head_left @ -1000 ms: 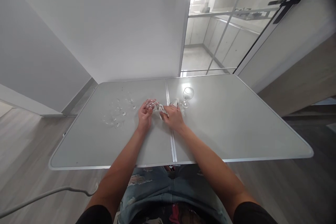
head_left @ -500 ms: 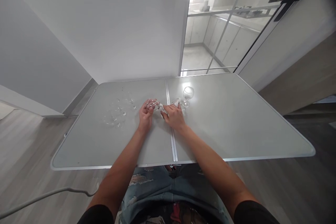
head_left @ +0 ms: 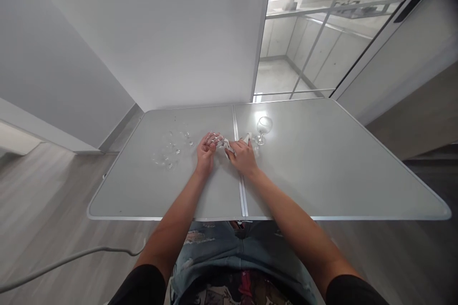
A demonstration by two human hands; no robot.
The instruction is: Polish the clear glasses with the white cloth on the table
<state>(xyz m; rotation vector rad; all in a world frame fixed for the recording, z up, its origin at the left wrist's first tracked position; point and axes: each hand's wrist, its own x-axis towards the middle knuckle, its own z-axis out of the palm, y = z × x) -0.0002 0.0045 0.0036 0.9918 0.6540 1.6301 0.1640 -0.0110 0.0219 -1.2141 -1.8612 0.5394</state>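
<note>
Head view, glass in left hand

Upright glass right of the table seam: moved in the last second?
No. The upright glass keeps its spot right of the table seam; the whole view shifted with the camera.

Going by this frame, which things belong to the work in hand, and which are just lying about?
In use:
- held glass, in the left hand
- white cloth or tissue, in the right hand

Lying about:
- upright stemmed glass, possibly related
- clear glassware at left, possibly related
- grey cable, apparently unrelated
</note>
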